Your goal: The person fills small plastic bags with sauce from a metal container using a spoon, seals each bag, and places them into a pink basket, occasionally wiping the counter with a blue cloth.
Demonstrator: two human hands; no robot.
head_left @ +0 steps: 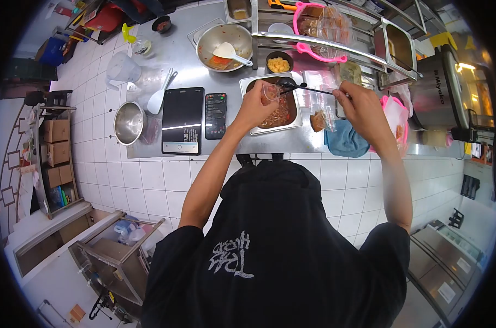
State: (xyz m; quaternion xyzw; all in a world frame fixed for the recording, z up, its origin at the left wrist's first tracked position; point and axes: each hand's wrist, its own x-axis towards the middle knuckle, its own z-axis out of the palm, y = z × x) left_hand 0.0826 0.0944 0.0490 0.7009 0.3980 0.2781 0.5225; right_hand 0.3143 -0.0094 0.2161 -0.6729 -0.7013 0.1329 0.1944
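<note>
My left hand (252,109) is closed round a small clear plastic bag or cup (270,93) with reddish-brown food in it. Pinched in my right hand (362,106) is the thin handle of a black long-handled spoon (316,89); its dark head is at the mouth of the clear container. Beneath both lies a rectangular steel pan (299,119) holding minced reddish-brown food (278,113). To the right of the pan are a small filled plastic bag (318,121) and a blue cloth (346,139), below my right hand.
On the steel table, a tablet (182,120) and a phone (216,116) lie left of the pan. Behind are a large steel bowl (204,46) with a white spatula and a black bowl of yellow food (279,63). A metal rack (324,41) and pink baskets (394,117) stand rightward.
</note>
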